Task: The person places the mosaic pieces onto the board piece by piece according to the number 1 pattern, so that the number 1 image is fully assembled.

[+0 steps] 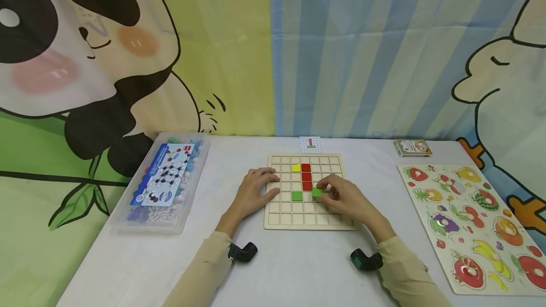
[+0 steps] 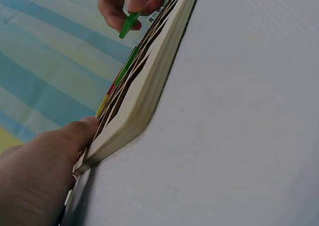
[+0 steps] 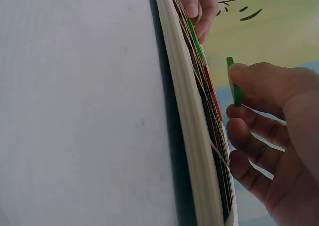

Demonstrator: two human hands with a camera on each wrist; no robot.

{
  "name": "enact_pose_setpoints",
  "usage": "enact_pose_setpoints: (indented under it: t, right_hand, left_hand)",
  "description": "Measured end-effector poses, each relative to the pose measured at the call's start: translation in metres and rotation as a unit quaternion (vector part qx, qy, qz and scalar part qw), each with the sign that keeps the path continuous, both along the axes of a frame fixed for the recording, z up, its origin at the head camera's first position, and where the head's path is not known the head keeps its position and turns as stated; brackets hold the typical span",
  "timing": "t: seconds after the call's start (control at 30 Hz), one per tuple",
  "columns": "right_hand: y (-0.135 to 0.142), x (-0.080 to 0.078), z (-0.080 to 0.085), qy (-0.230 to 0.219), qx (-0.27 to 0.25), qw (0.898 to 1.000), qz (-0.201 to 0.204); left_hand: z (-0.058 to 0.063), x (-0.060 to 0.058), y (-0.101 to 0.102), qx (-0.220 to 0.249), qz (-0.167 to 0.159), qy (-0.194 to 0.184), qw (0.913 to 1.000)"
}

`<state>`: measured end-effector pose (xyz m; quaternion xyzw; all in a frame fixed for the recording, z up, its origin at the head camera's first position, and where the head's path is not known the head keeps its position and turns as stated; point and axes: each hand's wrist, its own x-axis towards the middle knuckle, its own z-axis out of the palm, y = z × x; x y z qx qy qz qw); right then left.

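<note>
A wooden grid board [image 1: 285,221] lies on the table, with a yellow piece [image 1: 296,168], a column of red square tiles [image 1: 306,176] and a green square tile [image 1: 296,196] on it. My left hand [image 1: 254,189] rests at the board's left edge, its thumb [image 2: 82,132] on the rim and its fingers fairly straight. Over the board, my right hand [image 1: 346,198] pinches a second green tile [image 3: 234,81] between thumb and index finger. That tile is raised off the grid, tilted on edge in the wrist views, just below and right of the red column.
A small pattern card [image 1: 310,144] lies behind the board. At the left stands a clear plastic box [image 1: 170,221] of molecule-model parts. At the right are a fruit puzzle board [image 1: 462,203] and a small card box [image 1: 413,148]. A printed curtain [image 1: 362,51] hangs behind the table.
</note>
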<state>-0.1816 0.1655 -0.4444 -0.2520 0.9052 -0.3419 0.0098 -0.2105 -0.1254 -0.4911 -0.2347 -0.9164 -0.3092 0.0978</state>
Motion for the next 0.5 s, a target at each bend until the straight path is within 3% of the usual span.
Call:
enact_pose_setpoints:
  t: [0.5]
  right_hand:
    - [-0.022,-0.004,-0.004,-0.001,0.061,0.998,-0.002]
  left_hand:
    - [-0.001,-0.001,-0.001,-0.003,-0.005,0.006,1.0000]
